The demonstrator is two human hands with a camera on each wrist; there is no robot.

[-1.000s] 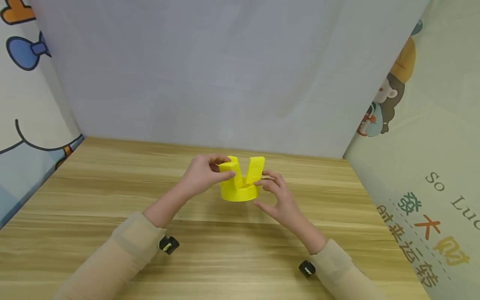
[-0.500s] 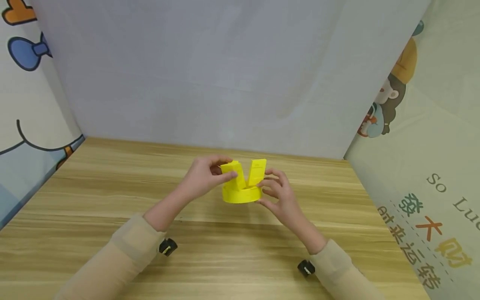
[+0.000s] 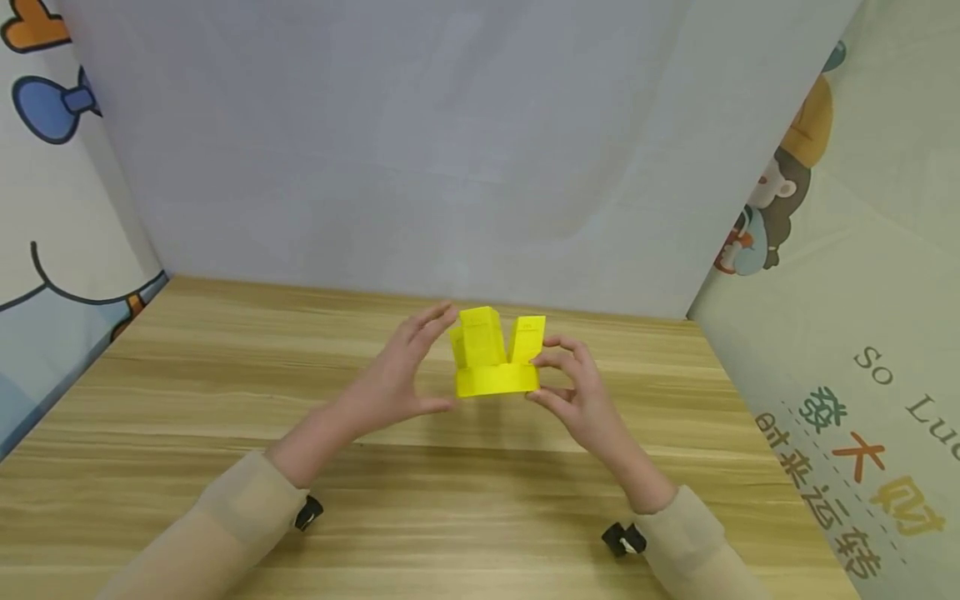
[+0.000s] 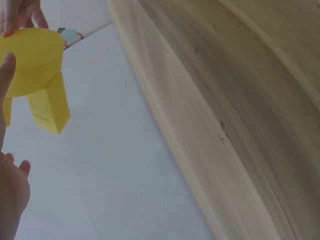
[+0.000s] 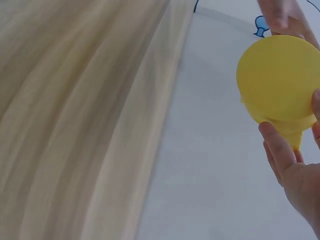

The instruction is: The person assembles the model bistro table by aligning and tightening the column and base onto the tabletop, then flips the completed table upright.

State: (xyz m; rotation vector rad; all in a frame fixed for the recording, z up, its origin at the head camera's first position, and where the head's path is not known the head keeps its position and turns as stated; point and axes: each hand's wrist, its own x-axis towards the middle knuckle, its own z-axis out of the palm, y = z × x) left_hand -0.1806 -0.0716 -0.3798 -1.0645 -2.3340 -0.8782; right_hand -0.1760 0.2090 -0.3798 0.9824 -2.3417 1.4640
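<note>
A bright yellow piece point(image 3: 497, 380), with a round, flat-bottomed base and several slanted blocks standing up from it, is held above the wooden table. My right hand point(image 3: 585, 396) grips it at the right side of the base, thumb low and fingers by the right block. Just left of it my left hand point(image 3: 390, 375) is spread, thumb and fingers apart, with a small gap to the piece in the head view. From the right wrist view the smooth round underside point(image 5: 280, 75) faces the camera. The left wrist view shows a block point(image 4: 51, 106) jutting from the base.
The wood-grain table point(image 3: 450, 517) ends at a pale grey cloth backdrop point(image 3: 420, 167). Printed cartoon sheets stand at the left point(image 3: 52, 192) and right point(image 3: 840, 250). Each sleeve cuff carries a small black camera.
My left hand has let go of the yellow piece's left block and opened out to the left. The piece has turned and shifted slightly right with my right hand.
</note>
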